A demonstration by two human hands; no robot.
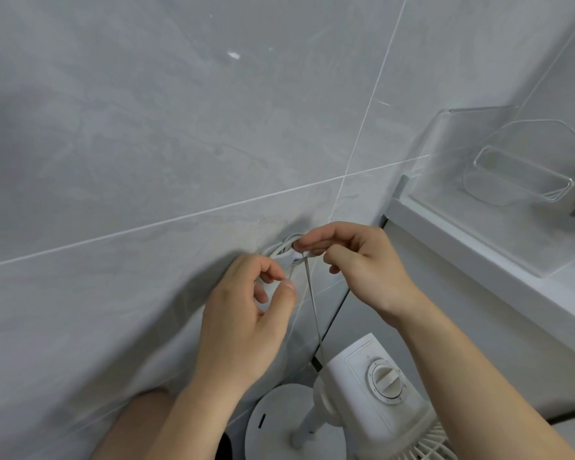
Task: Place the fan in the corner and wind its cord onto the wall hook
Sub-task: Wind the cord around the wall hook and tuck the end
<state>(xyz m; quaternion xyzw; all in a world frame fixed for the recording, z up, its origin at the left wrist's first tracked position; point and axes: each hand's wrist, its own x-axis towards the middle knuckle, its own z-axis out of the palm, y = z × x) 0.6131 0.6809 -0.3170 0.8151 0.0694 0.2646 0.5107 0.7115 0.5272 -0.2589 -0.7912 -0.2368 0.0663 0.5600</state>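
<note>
A: Where's the fan (pixel 375 390)?

B: Standing below, in the corner by the grey tiled wall (pixel 146 144). That part looks done.

A: The cord (pixel 312 307)?

B: Several loops sit on the wall hook (pixel 292 257); one strand runs down to the fan.

A: Hands?

B: Right hand (pixel 356 260) pinches the cord at the hook. Left hand (pixel 246 313) is curled loosely beside the loops; whether it holds any, I can't tell. Only tidying seems left.

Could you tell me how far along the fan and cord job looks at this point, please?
Done: the fan stands in the corner below the hands, and several loops of cord already lie around the hook on the wall. In hand: the right hand pinches the cord at the hook, while the left hand pinches the loops beneath. Left: one strand still runs down to the fan; whether it needs winding, I cannot tell.
</note>
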